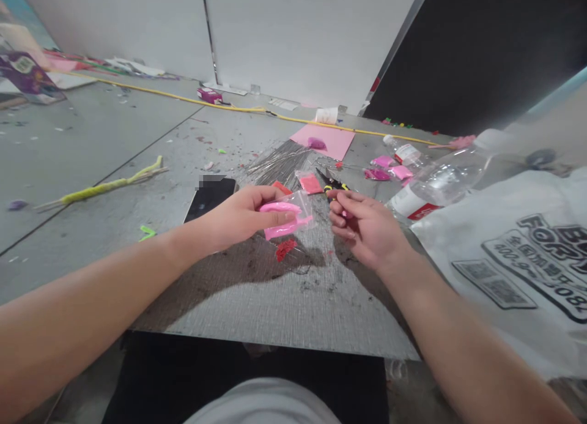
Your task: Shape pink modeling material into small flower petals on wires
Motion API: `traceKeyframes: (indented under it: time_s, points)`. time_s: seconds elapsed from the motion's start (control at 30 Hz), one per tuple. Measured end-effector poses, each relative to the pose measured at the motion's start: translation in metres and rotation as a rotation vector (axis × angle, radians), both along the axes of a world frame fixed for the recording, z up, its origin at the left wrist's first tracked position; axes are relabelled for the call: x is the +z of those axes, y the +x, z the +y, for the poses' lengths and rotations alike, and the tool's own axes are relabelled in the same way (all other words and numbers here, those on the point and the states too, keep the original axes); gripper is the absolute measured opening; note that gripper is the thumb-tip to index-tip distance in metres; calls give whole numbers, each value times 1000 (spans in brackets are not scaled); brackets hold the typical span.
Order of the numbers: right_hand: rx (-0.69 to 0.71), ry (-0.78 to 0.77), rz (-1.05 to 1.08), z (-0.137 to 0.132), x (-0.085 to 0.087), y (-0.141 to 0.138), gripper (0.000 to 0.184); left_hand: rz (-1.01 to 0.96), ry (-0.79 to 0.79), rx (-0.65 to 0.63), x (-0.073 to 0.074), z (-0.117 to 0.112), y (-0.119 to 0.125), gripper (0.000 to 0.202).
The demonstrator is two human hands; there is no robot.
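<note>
Fingers (L) (pixel 275 219) pinch clr plastic bag (pixel 302 202) w/ pink lump (pixel 276 232).

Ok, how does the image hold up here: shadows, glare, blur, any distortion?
Head view: dark arm shadows fall across the near table; head view: glints show on the clear packet and the large bottle; head view: the purple box at far left looks soft, the white bag appears stretched toward the edge, and blocky pixels cover the phone's top corner.
</note>
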State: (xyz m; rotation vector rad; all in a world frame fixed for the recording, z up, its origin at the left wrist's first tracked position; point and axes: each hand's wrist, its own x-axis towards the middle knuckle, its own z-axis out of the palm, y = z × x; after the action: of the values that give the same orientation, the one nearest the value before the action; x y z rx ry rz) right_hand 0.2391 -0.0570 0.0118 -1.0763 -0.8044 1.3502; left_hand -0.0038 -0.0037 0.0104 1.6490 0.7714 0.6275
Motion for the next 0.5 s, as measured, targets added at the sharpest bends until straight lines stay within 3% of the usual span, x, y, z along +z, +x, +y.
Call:
traceKeyframes:
  time_s: [0.2,0.33,0.5]
  points:
    - [210,67,-142,-12,-4,-7,31,64,59,-73,1,1,-1,30]
    - [341,216,-376,-14,-4,1,28,62,52,-106,0,2,-3,31]
    - [353,378,-715,-17,0,1,31,49,68,-123,-2,2,-3,30]
